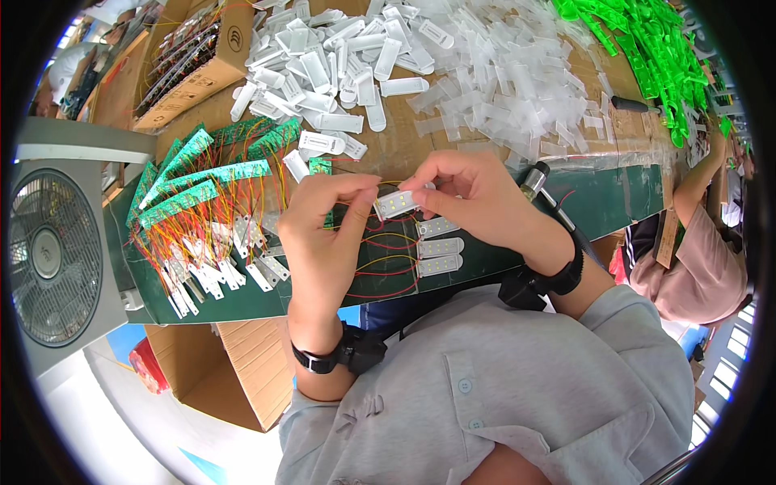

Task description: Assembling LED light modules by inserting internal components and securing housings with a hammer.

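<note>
Between the thumb and fingers of my right hand [485, 198] is a small white LED board [396, 204] with yellow square LEDs, its left end sticking out. My left hand [327, 214] is closed in a pinch by that free end; whatever its fingertips hold is too small to make out. Below my right hand, several similar LED boards [439, 246] lie in a column on the green mat, with red and yellow wires [384, 271] looping out to the left. A green circuit strip [321, 166] lies partly hidden behind my left hand.
Green circuit strips [202, 174] with wired white boards [202, 267] crowd the left. Farther back are heaps of white plastic housings [323, 69], clear pieces [509, 81] and green plastic parts [659, 56]. A soldering-iron-like tool [535, 179] lies right; a fan [52, 255] stands left; another person [687, 267] sits right.
</note>
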Tool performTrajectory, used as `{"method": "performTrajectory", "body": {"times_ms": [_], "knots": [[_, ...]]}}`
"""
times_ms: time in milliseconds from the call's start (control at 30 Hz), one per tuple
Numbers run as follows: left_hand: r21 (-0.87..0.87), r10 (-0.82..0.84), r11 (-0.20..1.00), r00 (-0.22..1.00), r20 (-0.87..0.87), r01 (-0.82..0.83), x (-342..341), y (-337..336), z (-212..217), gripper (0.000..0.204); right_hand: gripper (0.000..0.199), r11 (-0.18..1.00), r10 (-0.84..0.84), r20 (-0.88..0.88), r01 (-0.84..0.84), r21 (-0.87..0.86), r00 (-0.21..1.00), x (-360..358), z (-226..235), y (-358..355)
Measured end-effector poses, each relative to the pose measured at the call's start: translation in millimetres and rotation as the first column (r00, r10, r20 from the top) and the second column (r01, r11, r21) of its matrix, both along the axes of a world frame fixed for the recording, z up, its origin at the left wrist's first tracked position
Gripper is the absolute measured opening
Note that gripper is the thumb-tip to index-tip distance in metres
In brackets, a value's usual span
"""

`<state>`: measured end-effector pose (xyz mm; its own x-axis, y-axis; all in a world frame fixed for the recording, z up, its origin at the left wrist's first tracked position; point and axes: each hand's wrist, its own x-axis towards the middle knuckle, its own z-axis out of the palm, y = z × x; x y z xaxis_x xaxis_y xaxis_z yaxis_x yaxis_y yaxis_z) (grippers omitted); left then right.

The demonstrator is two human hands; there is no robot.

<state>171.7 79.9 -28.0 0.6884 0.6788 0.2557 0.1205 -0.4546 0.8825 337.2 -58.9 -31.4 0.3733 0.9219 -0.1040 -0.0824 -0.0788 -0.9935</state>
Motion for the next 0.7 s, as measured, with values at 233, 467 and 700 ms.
{"method": "performTrajectory", "body": {"times_ms": [233,467,700], "knots": [[0.381,0.014,0.924,0.999,0.036,-0.026,1,3,9,0.014,0.006,0.982,-0.068,0.643,0.165,-0.093,0.763,14,-14,21],[0.116,-0.181,0.975,0.981,-0.077,0.189,-31,-13,4,0.026,0.005,0.912,-0.369,0.847,0.323,0.252,0.382,16,-17,18],[0.090,-0.304,0.944,0.941,-0.150,0.319,-52,-28,-4,0.004,0.010,0.963,-0.060,0.928,0.265,-0.043,0.367,52,-11,-49]]}}
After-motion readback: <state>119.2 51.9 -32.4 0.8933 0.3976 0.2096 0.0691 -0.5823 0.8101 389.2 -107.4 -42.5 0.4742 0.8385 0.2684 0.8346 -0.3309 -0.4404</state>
